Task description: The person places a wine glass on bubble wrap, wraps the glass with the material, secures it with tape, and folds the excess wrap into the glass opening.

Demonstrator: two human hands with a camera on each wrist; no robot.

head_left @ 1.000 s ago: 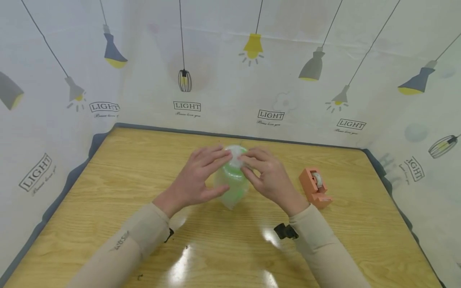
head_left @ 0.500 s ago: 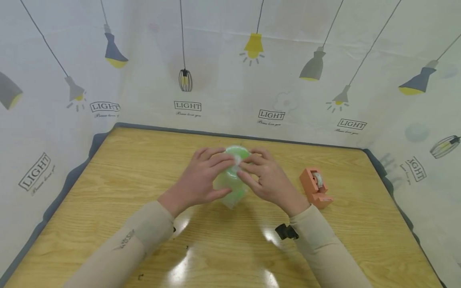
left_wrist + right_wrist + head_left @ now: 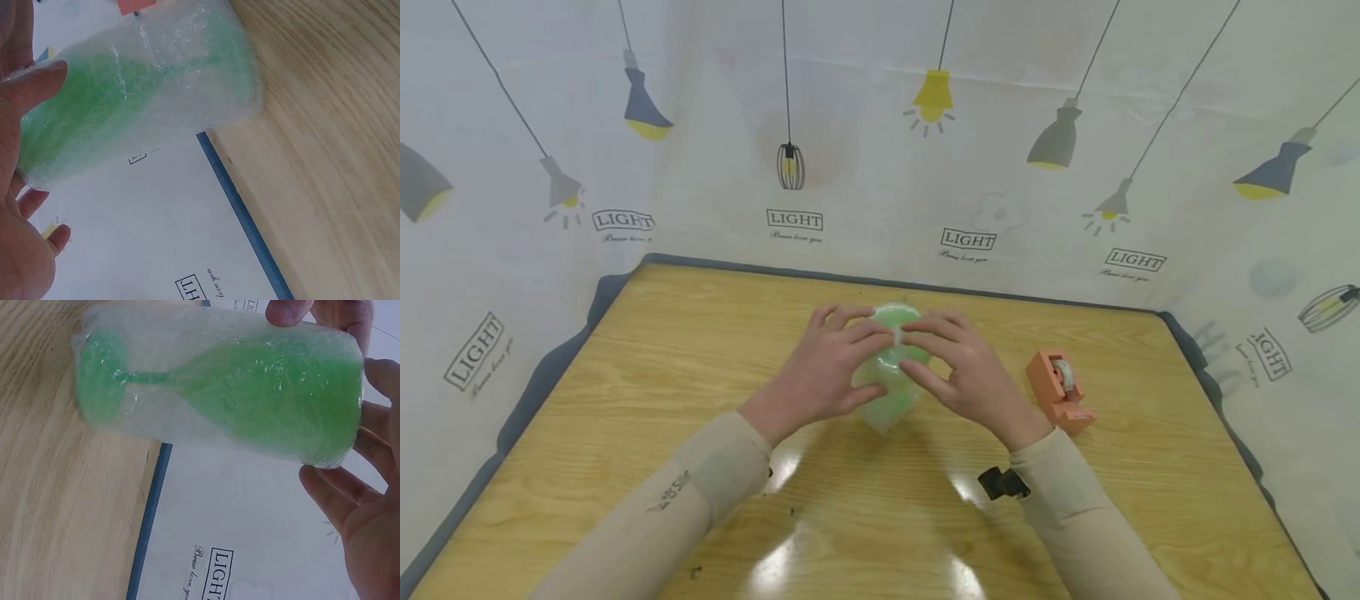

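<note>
A green stemmed goblet (image 3: 269, 400), rolled in clear plastic wrap (image 3: 212, 100), stands upright on the table before me. Its foot, thin stem and wide bowl show through the wrap in the right wrist view. My left hand (image 3: 831, 362) reaches over the top from the left, fingers lightly bent at the upper rim and thumb spread toward me. From the other side my right hand (image 3: 966, 362) lays its fingertips on the same rim, its thumb on the near side. The fingertips of both hands nearly meet over the bowl.
An orange tape dispenser (image 3: 1058, 392) with a clear roll stands to the right of my right hand. The wood table (image 3: 880, 533) ends at a dark blue border (image 3: 820, 272) under a lamp-printed white curtain (image 3: 865, 167). Small dark specks lie near the left sleeve.
The white bunched wrap over the bowl's top has flattened and the green shows more. My fingers have spread from a tighter closeness. The goblet and dispenser stay in place.
</note>
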